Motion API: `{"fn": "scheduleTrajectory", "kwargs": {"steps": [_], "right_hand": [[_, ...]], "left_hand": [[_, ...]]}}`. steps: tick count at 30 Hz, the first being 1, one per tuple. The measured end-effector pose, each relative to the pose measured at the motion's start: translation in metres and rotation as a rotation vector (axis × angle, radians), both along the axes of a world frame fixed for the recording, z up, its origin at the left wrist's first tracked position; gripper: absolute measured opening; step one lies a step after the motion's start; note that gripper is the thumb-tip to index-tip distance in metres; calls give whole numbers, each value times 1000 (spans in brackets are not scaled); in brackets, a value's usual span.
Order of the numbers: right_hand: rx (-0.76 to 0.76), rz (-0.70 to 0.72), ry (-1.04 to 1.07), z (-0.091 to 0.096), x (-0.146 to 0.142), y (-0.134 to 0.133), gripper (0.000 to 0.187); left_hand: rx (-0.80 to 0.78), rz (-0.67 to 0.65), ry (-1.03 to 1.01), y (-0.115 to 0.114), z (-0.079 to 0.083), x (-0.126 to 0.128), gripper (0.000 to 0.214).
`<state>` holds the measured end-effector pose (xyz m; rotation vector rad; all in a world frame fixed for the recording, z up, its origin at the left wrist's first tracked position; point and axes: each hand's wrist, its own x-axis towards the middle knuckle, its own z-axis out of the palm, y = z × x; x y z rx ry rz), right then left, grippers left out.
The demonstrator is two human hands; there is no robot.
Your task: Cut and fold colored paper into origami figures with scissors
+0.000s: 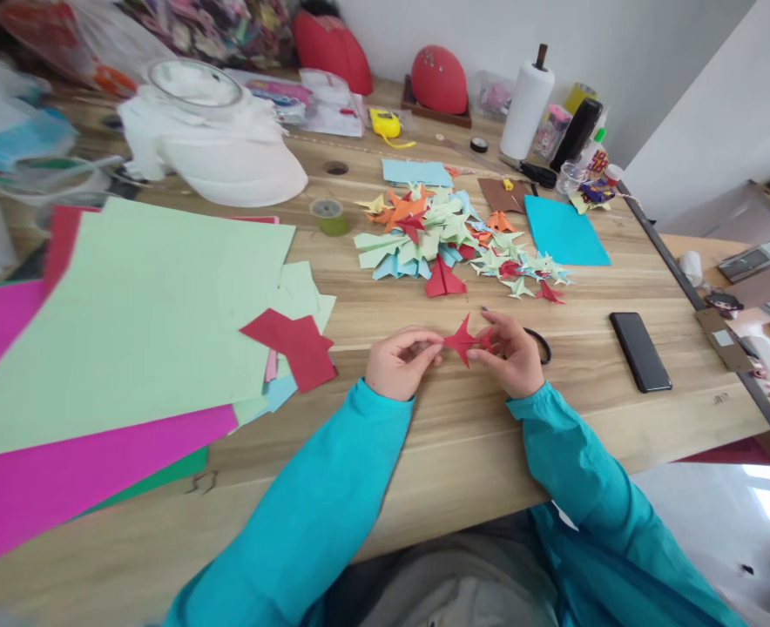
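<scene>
A small red folded paper star (462, 340) is pinched between both my hands just above the wooden table (424, 435). My left hand (399, 361) grips its left point with curled fingers. On the star's right side my right hand (514, 353) holds it with thumb and fingers closed. Both arms wear teal sleeves. Beyond my hands lies a pile of folded paper stars and planes (450, 239) in green, orange, red and blue.
Large green and pink paper sheets (130, 331) cover the left side, with red paper scraps (293, 344) on their edge. A black phone (639, 351) lies to the right, a blue sheet (564, 231) behind it. A paper towel roll (527, 109), scissors and clutter stand at the back.
</scene>
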<state>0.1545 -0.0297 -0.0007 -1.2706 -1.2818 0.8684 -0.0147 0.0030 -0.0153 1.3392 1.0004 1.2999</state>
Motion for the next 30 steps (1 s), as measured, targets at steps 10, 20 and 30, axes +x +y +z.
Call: {"fn": "scheduleTrajectory", "kwargs": {"steps": [10, 20, 30], "right_hand": [[-70, 34, 121, -4, -3, 2, 36], [40, 12, -169, -1, -4, -2, 23], [175, 27, -331, 6, -6, -7, 20]], "left_hand": [[-49, -14, 17, 1, 5, -4, 11], [-66, -38, 7, 2, 3, -5, 17], [-99, -86, 18, 6, -1, -9, 24]]}}
